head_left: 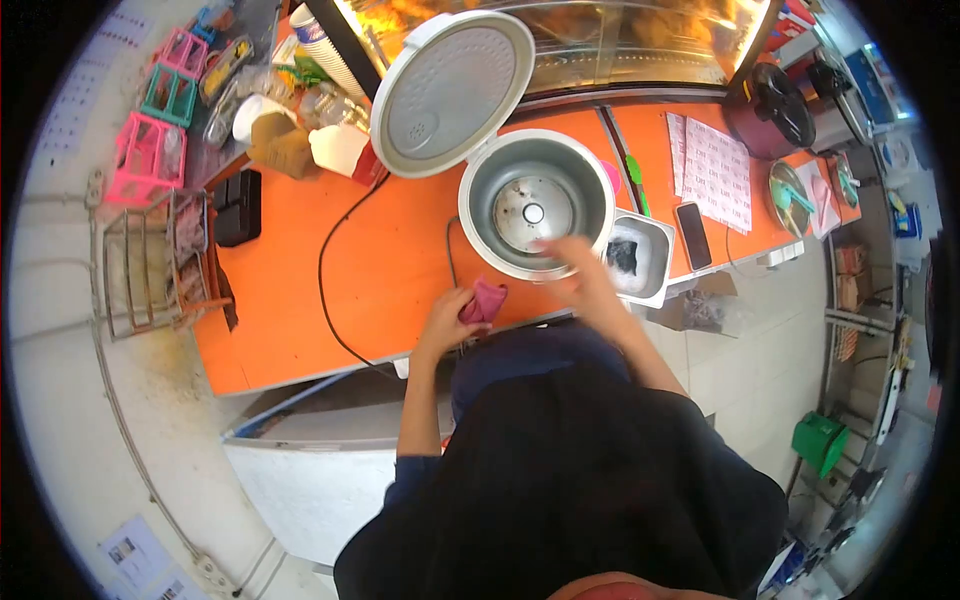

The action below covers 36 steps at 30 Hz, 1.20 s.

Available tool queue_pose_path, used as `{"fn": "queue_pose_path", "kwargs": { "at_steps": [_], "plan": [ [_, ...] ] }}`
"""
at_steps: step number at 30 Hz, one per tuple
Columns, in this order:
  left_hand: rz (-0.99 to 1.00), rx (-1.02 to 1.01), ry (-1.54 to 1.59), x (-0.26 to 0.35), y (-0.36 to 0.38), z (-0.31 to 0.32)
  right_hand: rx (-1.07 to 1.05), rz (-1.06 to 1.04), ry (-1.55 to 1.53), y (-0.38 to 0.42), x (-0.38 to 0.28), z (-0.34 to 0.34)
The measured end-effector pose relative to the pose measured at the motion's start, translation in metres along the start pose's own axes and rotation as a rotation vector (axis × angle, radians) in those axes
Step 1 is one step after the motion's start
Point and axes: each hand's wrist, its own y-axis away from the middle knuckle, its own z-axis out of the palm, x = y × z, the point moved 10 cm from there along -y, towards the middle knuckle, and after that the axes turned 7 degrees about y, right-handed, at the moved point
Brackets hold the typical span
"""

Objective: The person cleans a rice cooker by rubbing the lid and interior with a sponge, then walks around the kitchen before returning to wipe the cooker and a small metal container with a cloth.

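Observation:
A rice cooker (483, 215) stands on the orange table with its lid (455, 95) raised. Inside, the bare metal bottom shows dark specks around a round centre plate. My left hand (448, 318) is closed on a folded pink cloth (484, 302) in front of the cooker. My right hand (578, 272) is over the cooker's front right rim, smeared by motion, so its fingers are unclear. Close to its right, a steel pan (655, 262) contains whitish suds and a dark scrubbing pad (623, 256).
A phone (693, 236), printed paper sheets (717, 170) and a green-handled utensil (637, 183) lie to the right. Farther right is a metal bowl (790, 203). A black cable (322, 270) crosses the orange table (280, 300). A black box (238, 208) sits at the left; a lit display case (600, 45) stands behind.

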Motion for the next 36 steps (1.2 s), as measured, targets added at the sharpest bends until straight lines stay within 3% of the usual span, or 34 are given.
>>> {"fn": "queue_pose_path", "kwargs": {
  "at_steps": [1, 3, 5, 6, 8, 9, 10, 11, 12, 13, 14, 16, 18, 20, 22, 24, 27, 29, 32, 33, 36],
  "plan": [
    [-0.079, -0.045, 0.153, 0.016, 0.005, -0.015, -0.018, -0.095, -0.021, 0.001, -0.03, 0.018],
    [-0.061, -0.036, 0.134, 0.047, 0.013, -0.035, -0.025, -0.185, -0.047, 0.005, -0.059, 0.04],
    [-0.045, -0.014, 0.114, 0.071, 0.019, -0.056, -0.278, 0.022, -0.266, 0.005, -0.043, 0.081],
    [-0.071, 0.017, 0.138, 0.077, 0.022, -0.069, -0.263, 0.015, -0.275, 0.002, -0.039, 0.081],
    [-0.09, 0.044, 0.151, 0.068, 0.028, -0.081, -0.471, 0.167, -0.248, 0.008, -0.012, 0.093],
    [-0.106, 0.131, 0.28, 0.049, 0.031, -0.089, -0.388, 0.155, -0.461, 0.003, -0.015, 0.078],
    [-0.119, 0.222, 0.412, 0.031, 0.035, -0.096, -0.392, 0.18, -0.487, -0.002, -0.012, 0.068],
    [-0.169, 0.251, 0.724, 0.025, 0.036, -0.093, -0.427, 0.342, -0.608, -0.006, -0.012, 0.054],
    [-0.16, 0.258, 0.717, 0.026, 0.03, -0.093, -0.382, 0.454, -0.646, -0.012, -0.001, 0.037],
    [-0.121, 0.341, 0.746, 0.028, 0.024, -0.099, -0.229, 0.493, -0.873, -0.022, 0.009, 0.022],
    [-0.085, 0.424, 0.777, 0.03, 0.017, -0.104, 0.035, 0.431, -0.862, -0.039, 0.015, -0.011],
    [-0.125, 0.484, 0.703, 0.017, -0.007, -0.095, 0.297, 0.227, -0.563, -0.066, 0.001, -0.07],
    [-0.162, 0.53, 0.569, 0.001, -0.035, -0.082, 0.399, 0.173, -0.509, -0.101, 0.026, -0.069],
    [-0.158, 0.526, 0.522, -0.02, -0.067, -0.055, 0.574, -0.299, 0.347, -0.124, -0.003, -0.06],
    [-0.045, 0.514, 0.684, -0.034, -0.096, -0.03, 0.587, -0.268, 0.425, -0.144, 0.031, -0.024],
    [-0.023, 0.565, 0.565, -0.022, -0.1, -0.03, 0.574, -0.206, 0.508, -0.16, 0.052, 0.012],
    [-0.003, 0.632, 0.386, -0.009, -0.098, -0.04, 0.581, -0.265, 0.514, -0.156, 0.052, 0.041],
    [-0.015, 0.652, 0.348, -0.005, -0.094, -0.042, 0.463, -0.455, 0.48, -0.145, 0.044, 0.064],
    [-0.042, 0.629, 0.359, -0.007, -0.091, -0.039, 0.302, -0.527, 0.675, -0.149, 0.027, 0.061],
    [-0.039, 0.616, 0.37, -0.009, -0.092, -0.036, 0.357, -0.482, 0.723, -0.156, 0.034, 0.051],
    [-0.014, 0.616, 0.369, -0.008, -0.097, -0.039, 0.406, -0.4, 0.543, -0.151, 0.032, 0.07]
  ]
}}
